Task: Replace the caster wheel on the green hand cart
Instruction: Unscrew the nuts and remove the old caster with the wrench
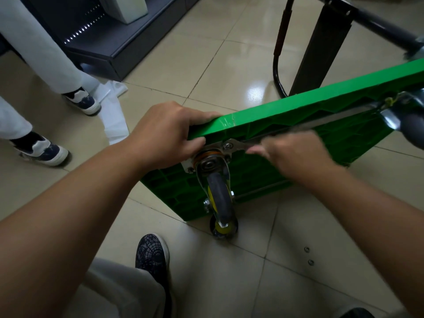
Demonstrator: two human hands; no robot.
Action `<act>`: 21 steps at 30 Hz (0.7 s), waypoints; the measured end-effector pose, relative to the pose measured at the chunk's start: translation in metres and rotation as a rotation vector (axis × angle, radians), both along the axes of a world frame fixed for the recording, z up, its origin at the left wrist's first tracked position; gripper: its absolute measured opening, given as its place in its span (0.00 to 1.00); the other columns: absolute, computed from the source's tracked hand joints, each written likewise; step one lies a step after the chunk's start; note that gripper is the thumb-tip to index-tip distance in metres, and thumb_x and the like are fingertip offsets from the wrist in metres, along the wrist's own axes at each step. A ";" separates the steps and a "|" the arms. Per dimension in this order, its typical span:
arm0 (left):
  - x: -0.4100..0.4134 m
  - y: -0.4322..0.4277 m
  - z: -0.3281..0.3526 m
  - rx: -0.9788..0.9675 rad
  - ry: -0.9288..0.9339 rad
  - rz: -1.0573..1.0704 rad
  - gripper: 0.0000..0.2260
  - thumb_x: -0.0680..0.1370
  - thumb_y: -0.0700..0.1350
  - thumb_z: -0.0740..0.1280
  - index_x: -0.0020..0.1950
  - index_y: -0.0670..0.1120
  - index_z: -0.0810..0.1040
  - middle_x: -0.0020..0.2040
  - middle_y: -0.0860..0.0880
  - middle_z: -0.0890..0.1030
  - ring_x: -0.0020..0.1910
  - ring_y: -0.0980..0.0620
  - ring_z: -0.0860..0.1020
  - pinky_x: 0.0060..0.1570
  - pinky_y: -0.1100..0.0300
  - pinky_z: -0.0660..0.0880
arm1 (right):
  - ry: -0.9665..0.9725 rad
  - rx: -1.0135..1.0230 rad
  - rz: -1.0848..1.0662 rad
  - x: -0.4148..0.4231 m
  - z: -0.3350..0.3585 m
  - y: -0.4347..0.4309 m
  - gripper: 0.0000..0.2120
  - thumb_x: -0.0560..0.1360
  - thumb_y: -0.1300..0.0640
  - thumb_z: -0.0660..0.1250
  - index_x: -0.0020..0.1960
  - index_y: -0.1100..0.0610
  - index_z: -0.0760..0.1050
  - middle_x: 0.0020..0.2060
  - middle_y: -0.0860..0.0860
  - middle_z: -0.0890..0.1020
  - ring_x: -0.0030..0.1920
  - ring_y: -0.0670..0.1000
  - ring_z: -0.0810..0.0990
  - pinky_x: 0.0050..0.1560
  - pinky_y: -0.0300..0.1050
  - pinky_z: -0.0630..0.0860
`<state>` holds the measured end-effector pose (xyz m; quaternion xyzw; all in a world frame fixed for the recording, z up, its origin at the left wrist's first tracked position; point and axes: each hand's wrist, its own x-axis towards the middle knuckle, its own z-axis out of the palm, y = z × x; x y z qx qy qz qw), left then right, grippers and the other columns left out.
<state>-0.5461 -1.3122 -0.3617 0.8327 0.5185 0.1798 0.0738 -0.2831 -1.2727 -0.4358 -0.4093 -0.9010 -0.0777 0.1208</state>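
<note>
The green hand cart (321,125) stands tilted on its edge with its ribbed underside toward me. A grey caster wheel (219,193) in a metal fork sits on a mounting plate at the cart's near corner. My left hand (167,134) grips that corner, fingers curled over the top edge. My right hand (296,152) holds the handle of a metal wrench (241,144), whose head sits on a bolt of the mounting plate. A second caster (223,228) lower down touches the floor.
Two small metal fasteners (308,255) lie on the tiled floor at the lower right. Another person's legs and shoes (80,99) stand at the left beside a white cloth (114,118). A dark shelf base (110,49) and a black frame (309,53) stand behind.
</note>
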 end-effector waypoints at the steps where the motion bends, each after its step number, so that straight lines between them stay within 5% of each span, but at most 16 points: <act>1: 0.000 -0.001 0.000 -0.006 -0.002 -0.006 0.25 0.73 0.47 0.64 0.71 0.52 0.78 0.48 0.45 0.88 0.41 0.43 0.83 0.42 0.54 0.76 | -0.002 0.041 0.016 0.004 0.010 0.003 0.32 0.80 0.33 0.48 0.35 0.55 0.74 0.23 0.51 0.71 0.21 0.52 0.69 0.28 0.42 0.67; 7: 0.004 -0.004 0.003 -0.033 0.014 0.032 0.26 0.72 0.48 0.65 0.71 0.55 0.79 0.46 0.46 0.88 0.39 0.44 0.82 0.39 0.57 0.71 | -0.041 0.120 -0.089 0.009 0.023 -0.008 0.32 0.78 0.29 0.52 0.33 0.54 0.72 0.24 0.52 0.75 0.24 0.55 0.74 0.28 0.43 0.65; 11: 0.004 -0.002 0.001 -0.023 0.006 0.050 0.26 0.72 0.49 0.65 0.70 0.56 0.79 0.49 0.46 0.88 0.43 0.43 0.84 0.43 0.51 0.78 | 0.020 0.179 -0.087 0.010 0.021 -0.016 0.27 0.79 0.35 0.60 0.31 0.54 0.69 0.22 0.53 0.73 0.23 0.55 0.71 0.29 0.43 0.61; 16: 0.003 0.000 -0.001 -0.042 -0.001 0.057 0.26 0.72 0.50 0.64 0.70 0.57 0.79 0.46 0.48 0.88 0.38 0.47 0.80 0.39 0.57 0.72 | 0.093 0.142 -0.034 0.015 0.003 -0.014 0.23 0.82 0.42 0.59 0.35 0.56 0.72 0.27 0.54 0.75 0.27 0.56 0.72 0.33 0.48 0.66; 21: 0.001 0.000 -0.001 -0.066 -0.020 0.062 0.25 0.72 0.49 0.66 0.70 0.60 0.78 0.45 0.50 0.87 0.37 0.49 0.79 0.39 0.56 0.73 | 0.462 -0.378 -0.328 0.030 -0.028 -0.051 0.25 0.78 0.36 0.54 0.33 0.55 0.68 0.26 0.52 0.73 0.28 0.56 0.74 0.30 0.51 0.67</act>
